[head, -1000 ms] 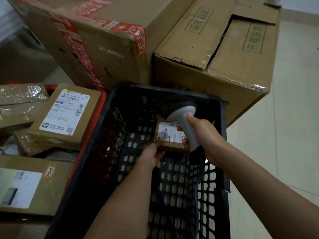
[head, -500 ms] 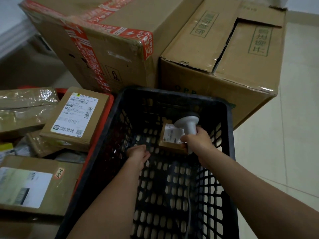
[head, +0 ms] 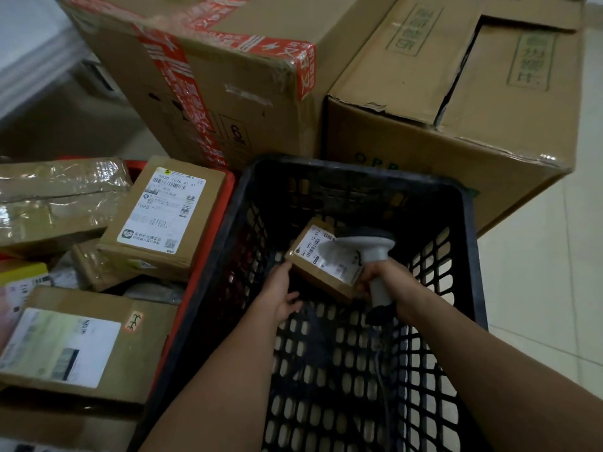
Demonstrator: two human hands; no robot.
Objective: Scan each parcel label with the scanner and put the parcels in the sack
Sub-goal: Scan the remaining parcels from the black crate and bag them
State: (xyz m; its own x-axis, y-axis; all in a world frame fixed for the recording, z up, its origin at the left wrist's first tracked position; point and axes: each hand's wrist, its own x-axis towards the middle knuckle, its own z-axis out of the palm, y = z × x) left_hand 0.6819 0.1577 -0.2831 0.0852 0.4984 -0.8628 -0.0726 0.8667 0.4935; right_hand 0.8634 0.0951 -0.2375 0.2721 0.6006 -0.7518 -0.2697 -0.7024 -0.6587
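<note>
Down inside the black crate (head: pixel 470 243), the right hand (head: pixel 391 282) is curled around the handle of the grey scanner (head: pixel 368 252), whose head sits over the white label of a small brown parcel (head: pixel 321 272) lying tilted on the crate's floor. The left hand (head: pixel 280 293) touches that parcel's near left corner with loosely bent fingers. More labelled parcels (head: pixel 163 216) are heaped in the red bin (head: pixel 228 190) just left of the crate.

small labelled parcel (head: pixel 321 267) tilted beneath grey scanner (head: pixel 372 252).
</note>
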